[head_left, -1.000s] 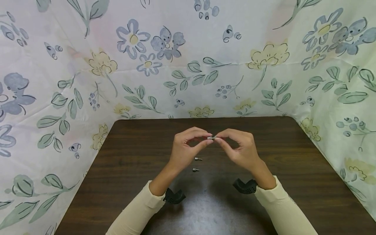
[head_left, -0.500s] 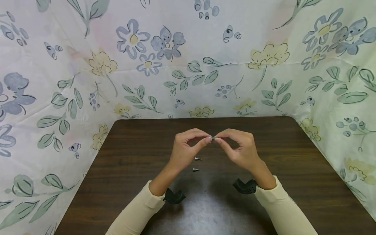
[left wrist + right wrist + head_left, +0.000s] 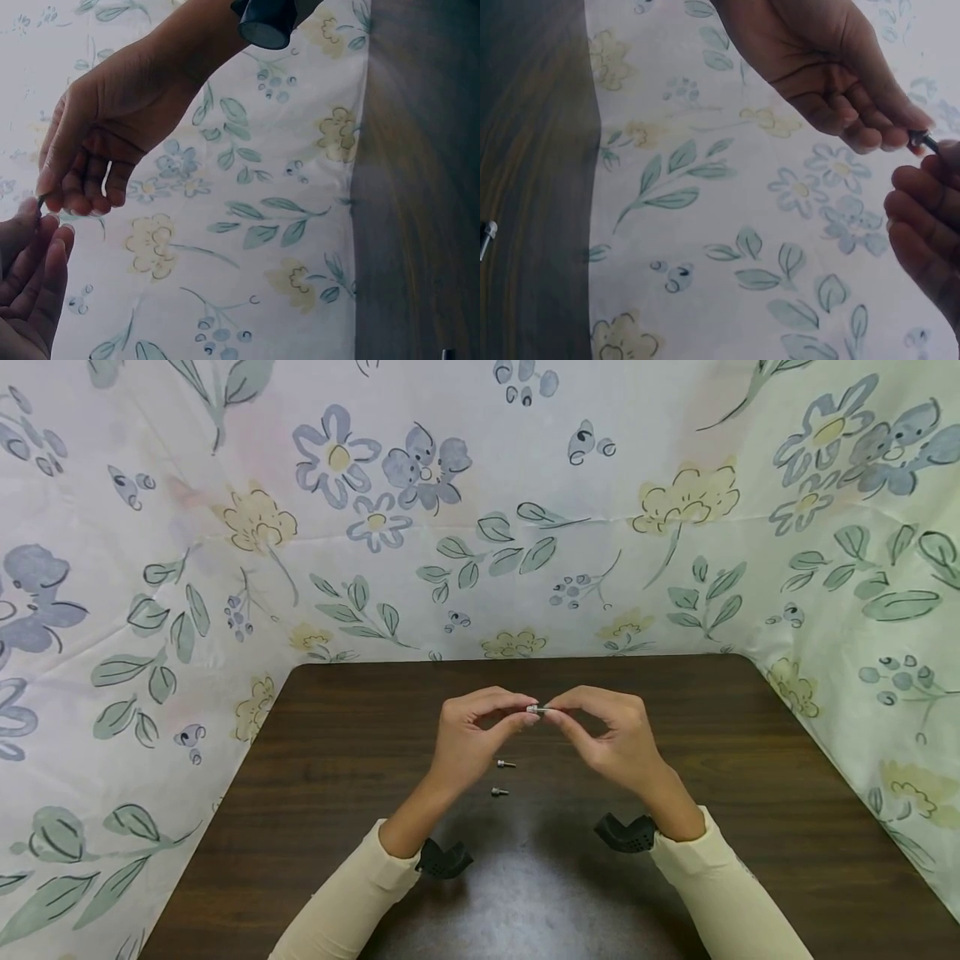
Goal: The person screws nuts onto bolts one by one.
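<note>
In the head view, both hands meet above the table around a small silver bolt (image 3: pixel 533 709). The left hand (image 3: pixel 471 737) pinches the thick head end between thumb and fingertips. From the other side, the right hand (image 3: pixel 617 737) pinches the thin shank with thumb and index finger. In the right wrist view, the bolt (image 3: pixel 923 140) spans the two sets of fingertips, its ends partly covered. Whether a nut or washer sits on it is too small to tell. Two similar bolts lie on the table near the left hand, the farther bolt (image 3: pixel 506 764) and the nearer bolt (image 3: pixel 499 792).
The dark wood-grain table (image 3: pixel 360 760) extends under both arms. Floral cloth (image 3: pixel 480 485) hangs behind it and along both sides. A black wrist mount (image 3: pixel 444 858) is on the left wrist and another black mount (image 3: pixel 626 833) on the right.
Half a second ago the left fingertips covered the bolt's head; now it shows again between them, as it did a second ago. Both hands stay nearly in place, and the head view has shifted slightly.
</note>
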Motion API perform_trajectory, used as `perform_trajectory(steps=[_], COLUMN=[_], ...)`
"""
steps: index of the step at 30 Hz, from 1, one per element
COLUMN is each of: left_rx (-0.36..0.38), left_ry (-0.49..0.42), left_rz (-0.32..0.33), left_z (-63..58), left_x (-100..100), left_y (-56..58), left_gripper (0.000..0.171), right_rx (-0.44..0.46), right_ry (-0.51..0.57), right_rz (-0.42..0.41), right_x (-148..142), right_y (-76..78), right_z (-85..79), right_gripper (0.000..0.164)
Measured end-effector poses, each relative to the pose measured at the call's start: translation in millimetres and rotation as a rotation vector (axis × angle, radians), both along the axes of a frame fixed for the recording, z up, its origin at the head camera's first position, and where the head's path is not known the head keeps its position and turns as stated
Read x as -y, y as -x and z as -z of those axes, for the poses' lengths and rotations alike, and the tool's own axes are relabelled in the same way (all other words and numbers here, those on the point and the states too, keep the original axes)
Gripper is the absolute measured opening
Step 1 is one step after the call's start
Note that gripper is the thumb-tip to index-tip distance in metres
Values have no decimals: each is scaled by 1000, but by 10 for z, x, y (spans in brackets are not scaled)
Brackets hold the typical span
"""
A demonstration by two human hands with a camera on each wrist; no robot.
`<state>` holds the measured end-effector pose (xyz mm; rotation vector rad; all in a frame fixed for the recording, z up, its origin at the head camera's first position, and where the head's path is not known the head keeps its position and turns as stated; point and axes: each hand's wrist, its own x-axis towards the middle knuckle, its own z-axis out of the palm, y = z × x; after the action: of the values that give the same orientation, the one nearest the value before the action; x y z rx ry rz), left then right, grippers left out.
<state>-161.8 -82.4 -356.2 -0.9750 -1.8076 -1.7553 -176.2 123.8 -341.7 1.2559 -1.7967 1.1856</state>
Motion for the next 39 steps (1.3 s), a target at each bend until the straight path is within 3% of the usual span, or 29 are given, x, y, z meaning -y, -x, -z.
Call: perform_trajectory(steps=[2,8,16,21,28,34,39], left_rx=[11,65,131,148,200,252,269], left_ry=[5,31,93,225,342,467,592], left_rz=[-7,-17,-34,-47,-14,11,20], left_z=[-1,0,77,188,438,693,795], left_x=[-2,7,87,142,210,232,226], left_y=[7,21,92,182,264,264,246], left_gripper=[15,13,12,13,11,10,9], right_rx=[17,26,108,166,218,233,266], right_ry=[-14,-53,-146,-225,-379,-579,-667], right_rz=[6,18,48,63,99,156,143], right_x=[-8,-22,-37,-73,-61,-20,19], right_y=[4,22,68,114,155,119,111], right_z=[0,3,61,205,411,588,717], right_gripper=[5,25,16,8,11,7,4])
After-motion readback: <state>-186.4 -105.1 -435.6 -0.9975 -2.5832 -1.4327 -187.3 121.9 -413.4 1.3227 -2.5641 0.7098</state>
